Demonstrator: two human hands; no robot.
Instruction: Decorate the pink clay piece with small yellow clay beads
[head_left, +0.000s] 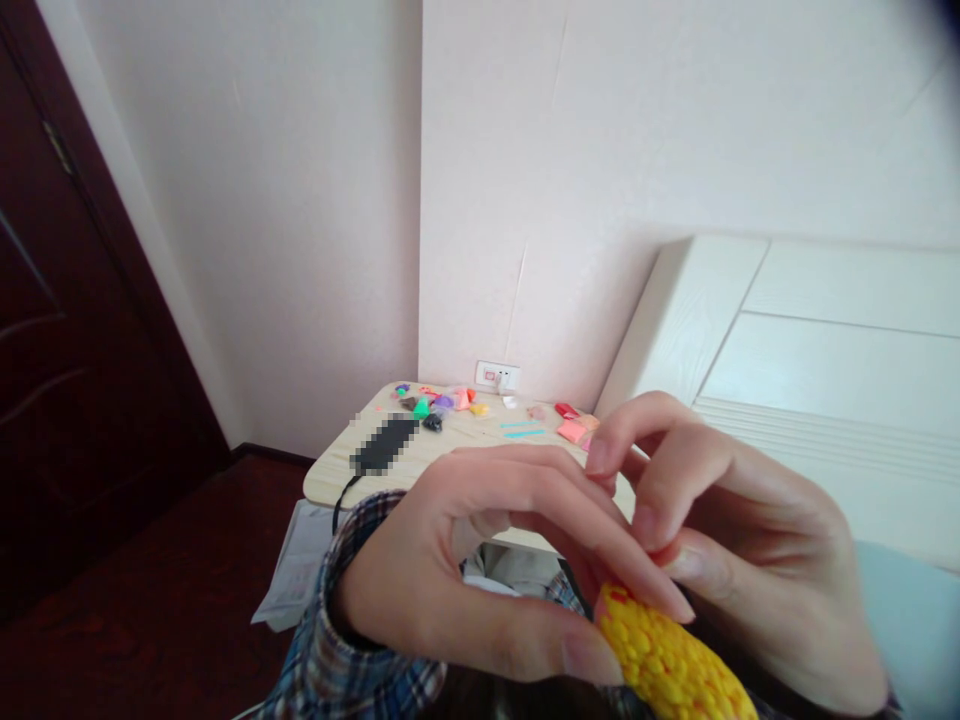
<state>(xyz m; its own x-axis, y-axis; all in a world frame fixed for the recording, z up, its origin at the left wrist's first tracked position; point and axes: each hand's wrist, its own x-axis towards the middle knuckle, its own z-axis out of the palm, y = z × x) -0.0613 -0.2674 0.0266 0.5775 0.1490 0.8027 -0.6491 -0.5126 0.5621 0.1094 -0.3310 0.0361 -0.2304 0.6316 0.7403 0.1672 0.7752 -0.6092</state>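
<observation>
My left hand [495,560] grips a yellow, bumpy clay piece [675,650] by its upper end, between the thumb below and the fingers above. The piece looks like a corn cob and runs off the bottom edge of the view; a small red spot shows near its top. Just above it, my right hand [735,540] is closed, with thumb and index fingertip pressed together. A hint of red-orange shows at that pinch, but what is in it is too small to name. The right fingertips are close to the left fingers.
Beyond my hands stands a light wooden table [337,460]. Several coloured clay packets [442,402] lie at its back, with blue sticks [523,430] and pink packets [572,430] further right. A blurred black device [386,445] trails a cable. A wall socket [498,376] sits behind.
</observation>
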